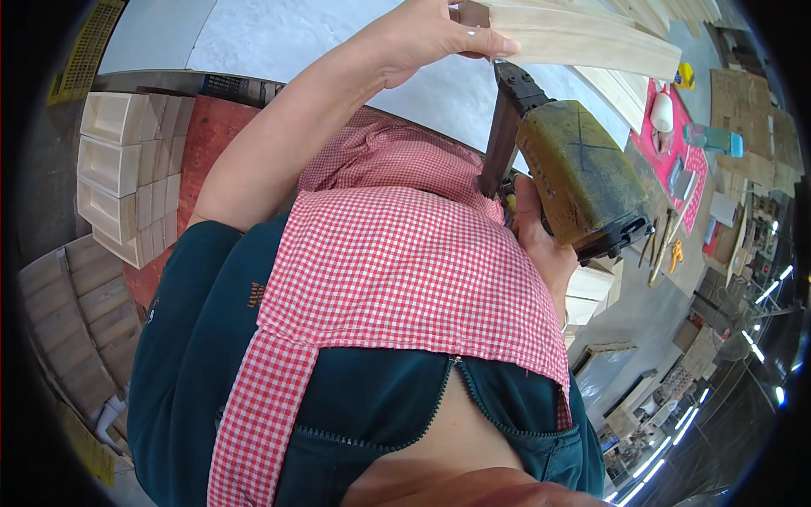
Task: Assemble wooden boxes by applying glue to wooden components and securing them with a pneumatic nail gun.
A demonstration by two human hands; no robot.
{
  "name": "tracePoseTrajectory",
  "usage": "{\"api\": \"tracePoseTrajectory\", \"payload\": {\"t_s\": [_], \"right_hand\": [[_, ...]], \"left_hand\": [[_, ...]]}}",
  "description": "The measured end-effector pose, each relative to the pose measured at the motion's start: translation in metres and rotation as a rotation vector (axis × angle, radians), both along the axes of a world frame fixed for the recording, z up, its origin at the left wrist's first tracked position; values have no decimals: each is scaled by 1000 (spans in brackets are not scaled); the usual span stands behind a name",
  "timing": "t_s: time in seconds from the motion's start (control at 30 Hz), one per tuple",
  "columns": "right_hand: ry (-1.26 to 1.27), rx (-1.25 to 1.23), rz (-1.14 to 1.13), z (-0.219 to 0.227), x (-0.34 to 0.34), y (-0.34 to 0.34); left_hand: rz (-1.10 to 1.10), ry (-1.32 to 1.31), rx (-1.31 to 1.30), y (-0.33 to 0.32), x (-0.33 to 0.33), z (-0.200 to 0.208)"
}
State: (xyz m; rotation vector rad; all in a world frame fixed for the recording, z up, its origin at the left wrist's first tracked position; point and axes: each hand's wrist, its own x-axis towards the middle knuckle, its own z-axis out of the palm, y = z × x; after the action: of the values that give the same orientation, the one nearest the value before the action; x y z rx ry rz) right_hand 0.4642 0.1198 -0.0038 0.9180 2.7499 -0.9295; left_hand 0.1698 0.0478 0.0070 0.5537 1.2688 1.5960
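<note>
My left hand (pixel 435 38) pinches the end of a pale wooden board (pixel 583 38) at the top, thumb on its near edge. A small brown piece (pixel 473 15) is by those fingers; its kind is unclear. My right hand (pixel 541 237) is wrapped round the handle of a worn yellow-green nail gun (pixel 583 160). The nail gun's dark nose (pixel 504 69) points up at the board's edge, close to my left thumb; whether they touch is hard to tell. Parts of my right fingers are hidden behind the tool's body.
A pale worktable (pixel 279 38) spans the top. Small open wooden boxes (pixel 110 160) are stacked at the left. More boards (pixel 621 106) lie right of the nail gun. Farther right are a pink cloth (pixel 655 139), a clear bottle (pixel 714 139) and an orange-handled tool (pixel 677 253).
</note>
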Motion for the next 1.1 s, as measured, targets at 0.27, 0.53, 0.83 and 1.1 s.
{"api": "tracePoseTrajectory", "payload": {"t_s": [0.27,0.53,0.83,1.1], "right_hand": [[66,-25,-96,20,-8,-13],[214,-45,-187,13,-15,-8],[422,-328,-798,34,-22,-10],[210,478,-563,31,61,132]], "left_hand": [[2,13,-5,1,2,-2],[3,16,-6,2,3,-6],[-2,118,-40,0,-15,-18],[-74,440,-223,-59,-60,-76]]}}
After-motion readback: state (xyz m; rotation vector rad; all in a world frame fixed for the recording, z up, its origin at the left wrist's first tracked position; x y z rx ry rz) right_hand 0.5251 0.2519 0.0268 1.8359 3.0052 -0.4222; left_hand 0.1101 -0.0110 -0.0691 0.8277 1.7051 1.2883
